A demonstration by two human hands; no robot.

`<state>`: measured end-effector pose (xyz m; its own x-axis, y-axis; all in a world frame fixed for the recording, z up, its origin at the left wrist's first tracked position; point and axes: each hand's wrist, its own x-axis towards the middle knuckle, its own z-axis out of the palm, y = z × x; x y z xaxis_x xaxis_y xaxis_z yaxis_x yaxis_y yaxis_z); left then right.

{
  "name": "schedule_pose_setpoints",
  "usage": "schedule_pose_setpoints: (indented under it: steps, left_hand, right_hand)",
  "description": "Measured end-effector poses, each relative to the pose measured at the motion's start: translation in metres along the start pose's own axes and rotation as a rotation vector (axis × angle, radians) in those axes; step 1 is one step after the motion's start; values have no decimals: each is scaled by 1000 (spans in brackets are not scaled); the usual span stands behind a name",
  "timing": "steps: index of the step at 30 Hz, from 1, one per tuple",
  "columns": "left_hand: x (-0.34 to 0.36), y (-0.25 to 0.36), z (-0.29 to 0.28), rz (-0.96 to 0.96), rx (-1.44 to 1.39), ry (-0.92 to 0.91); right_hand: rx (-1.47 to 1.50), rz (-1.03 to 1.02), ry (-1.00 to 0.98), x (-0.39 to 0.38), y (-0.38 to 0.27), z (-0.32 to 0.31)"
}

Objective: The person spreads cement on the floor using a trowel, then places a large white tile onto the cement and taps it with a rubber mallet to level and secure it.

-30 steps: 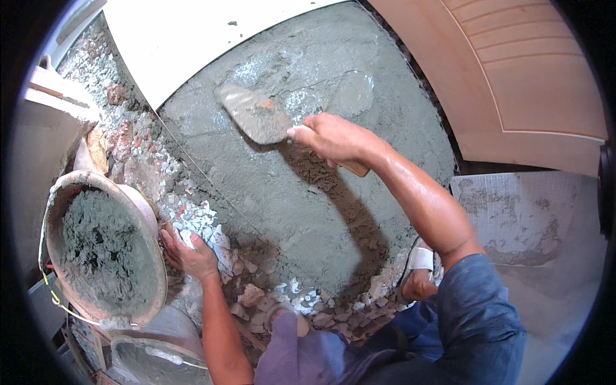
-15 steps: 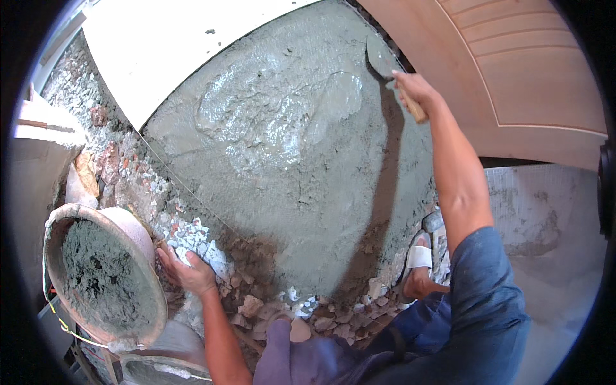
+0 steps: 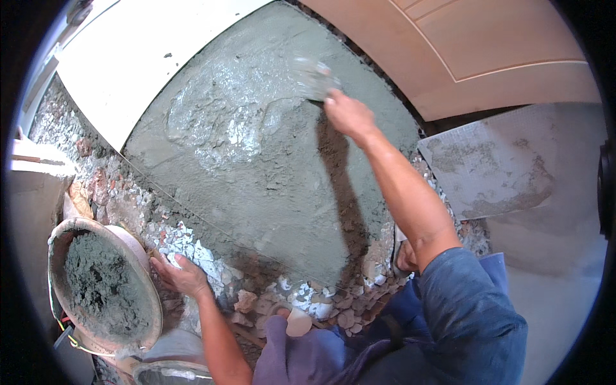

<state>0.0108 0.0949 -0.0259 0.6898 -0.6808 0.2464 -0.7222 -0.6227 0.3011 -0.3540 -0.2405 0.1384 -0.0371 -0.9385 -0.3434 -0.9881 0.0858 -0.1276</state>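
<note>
Extending over a broad bed of wet grey mortar (image 3: 256, 199), the right hand (image 3: 350, 117) is clenched around a flat metal trowel (image 3: 314, 78), its blade blurred above or on the bed. The left hand (image 3: 182, 276) is held unclenched beside a round, pale bucket (image 3: 130, 244) filled with dark grey mix (image 3: 99, 282). Farther out, the bed is flanked by a smooth white panel (image 3: 141, 58) and a light-brown panelled board (image 3: 487, 51).

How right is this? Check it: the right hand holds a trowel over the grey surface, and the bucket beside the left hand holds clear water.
The contents are wrong: the head view shows a grey, lumpy mix in the bucket, not clear water. The rest stands: the right hand holds the trowel over the grey surface, and the bucket is beside the left hand.
</note>
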Motion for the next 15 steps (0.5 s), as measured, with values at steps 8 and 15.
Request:
schedule_pose_setpoints:
  steps: [8,15]
  left_hand:
    - [-2,0,2,-16,48,-11]
    - [-3,1,3,-15,29,-5]
  right_hand:
    - [802,483,31,-122,103,34]
    - [559,-71,-262,-93,-33,15]
